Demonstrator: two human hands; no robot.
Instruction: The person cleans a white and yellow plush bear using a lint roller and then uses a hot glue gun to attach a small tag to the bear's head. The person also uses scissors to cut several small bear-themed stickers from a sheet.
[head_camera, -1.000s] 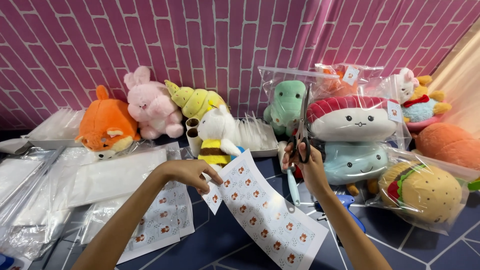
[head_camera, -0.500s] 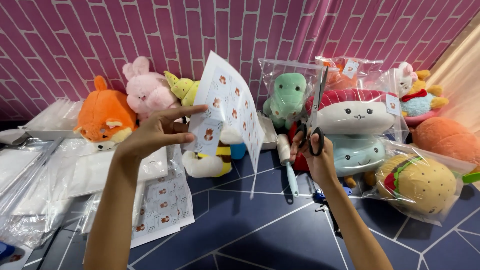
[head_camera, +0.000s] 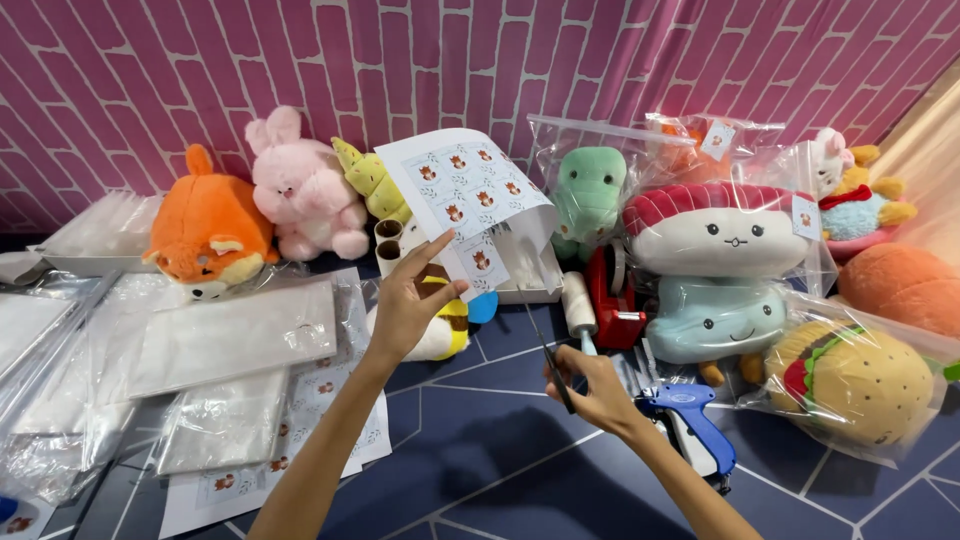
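My left hand (head_camera: 405, 310) pinches the light, floppy sticker sheet (head_camera: 470, 205) by its lower corner, best held near that edge, while my right hand (head_camera: 595, 385) grips thin scissors (head_camera: 548, 355) just below it.

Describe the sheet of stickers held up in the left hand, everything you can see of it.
The sticker sheet is thin white paper printed with rows of small square labels, each showing an orange animal figure. It is held up in the air, tilted, its top edge curling over. The left hand pinches its lower corner. The scissors in the right hand point up at its lower edge. Plush toys sit behind it.
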